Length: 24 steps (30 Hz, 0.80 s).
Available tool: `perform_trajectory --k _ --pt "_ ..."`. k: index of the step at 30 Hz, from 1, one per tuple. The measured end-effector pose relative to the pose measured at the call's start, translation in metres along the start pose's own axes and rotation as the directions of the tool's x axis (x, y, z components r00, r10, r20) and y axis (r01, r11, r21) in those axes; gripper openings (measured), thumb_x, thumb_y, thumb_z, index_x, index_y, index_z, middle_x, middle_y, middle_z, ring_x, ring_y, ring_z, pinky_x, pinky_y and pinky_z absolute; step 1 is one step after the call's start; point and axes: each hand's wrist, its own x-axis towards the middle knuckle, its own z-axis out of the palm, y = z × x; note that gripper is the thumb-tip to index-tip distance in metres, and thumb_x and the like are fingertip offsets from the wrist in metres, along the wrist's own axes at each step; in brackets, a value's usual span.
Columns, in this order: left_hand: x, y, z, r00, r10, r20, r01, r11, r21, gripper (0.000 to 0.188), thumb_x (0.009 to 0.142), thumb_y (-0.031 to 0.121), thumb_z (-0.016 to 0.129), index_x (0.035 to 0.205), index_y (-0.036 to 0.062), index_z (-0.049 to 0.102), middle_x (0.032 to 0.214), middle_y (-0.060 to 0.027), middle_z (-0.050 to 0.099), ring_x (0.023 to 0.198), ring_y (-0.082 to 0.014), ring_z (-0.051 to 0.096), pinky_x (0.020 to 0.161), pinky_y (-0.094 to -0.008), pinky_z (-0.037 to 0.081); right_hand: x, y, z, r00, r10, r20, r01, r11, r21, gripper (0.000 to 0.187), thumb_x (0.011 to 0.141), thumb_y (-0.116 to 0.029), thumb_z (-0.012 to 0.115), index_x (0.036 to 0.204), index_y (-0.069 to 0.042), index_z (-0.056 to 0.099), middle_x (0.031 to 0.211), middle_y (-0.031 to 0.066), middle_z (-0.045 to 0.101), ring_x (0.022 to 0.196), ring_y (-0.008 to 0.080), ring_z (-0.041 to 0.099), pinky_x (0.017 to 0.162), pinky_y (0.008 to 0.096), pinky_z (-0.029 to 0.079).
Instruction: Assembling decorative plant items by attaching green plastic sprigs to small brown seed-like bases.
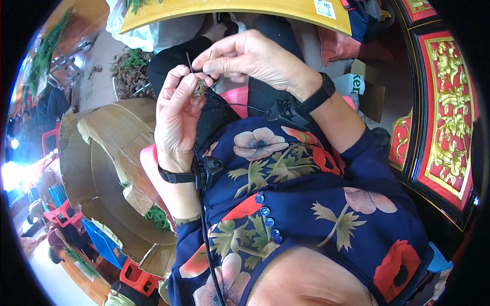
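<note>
Held up in front of my lap, my left hand pinches a small brown, rounded, cone-like piece between thumb and fingers. A thin dark wire or stem sticks up above it. My right hand reaches across from the right, fingertips closed together right beside the piece. A second thin dark strand shows by those fingers, but what exactly they grip is partly hidden. Both wrists wear black straps with small devices, and a black cable runs down from the left one.
A yellow table edge lies ahead, with a white plastic bag at its left. Beyond my left knee is a brown pile with green sprigs. A large torn cardboard box stands at my left, an opened carton at right.
</note>
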Motion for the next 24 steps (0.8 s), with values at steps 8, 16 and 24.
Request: perform_trajectory --k 8,16,24 --pt "-0.001 0.002 0.010 0.998 -0.051 0.034 0.050 0.998 0.024 0.017 0.088 0.011 0.059 0.103 0.0051 0.055 0.087 -0.0061 0.062 0.066 -0.0054 0.049 0.059 -0.0171 0.038 0.001 0.007 0.004 0.997 0.022 0.072 -0.029 0.994 0.108 0.019 0.087 -0.018 0.062 0.095 -0.002 0.066 0.072 0.0009 0.061 0.061 0.0029 0.051 0.050 0.0157 0.034" --pt "-0.001 0.001 0.010 0.999 -0.040 0.031 0.036 0.992 0.122 0.017 0.090 0.014 0.055 0.103 0.0034 0.055 0.085 -0.0018 0.059 0.067 -0.0038 0.047 0.058 -0.0161 0.035 -0.001 0.004 0.008 0.999 0.002 0.043 -0.006 0.996 0.087 0.017 0.088 -0.017 0.061 0.091 -0.001 0.066 0.071 0.0013 0.061 0.062 0.0041 0.054 0.051 0.0161 0.036" --pt "-0.001 0.007 0.013 0.993 -0.114 0.041 0.098 0.957 0.273 0.020 0.092 0.021 0.049 0.098 0.0035 0.056 0.076 0.0016 0.051 0.062 -0.0040 0.036 0.053 -0.0170 0.027 0.002 0.011 0.010 0.994 -0.092 -0.058 0.092 0.996 -0.003 0.018 0.088 -0.016 0.061 0.090 0.002 0.065 0.072 0.0025 0.062 0.068 0.0071 0.059 0.062 0.0184 0.047"
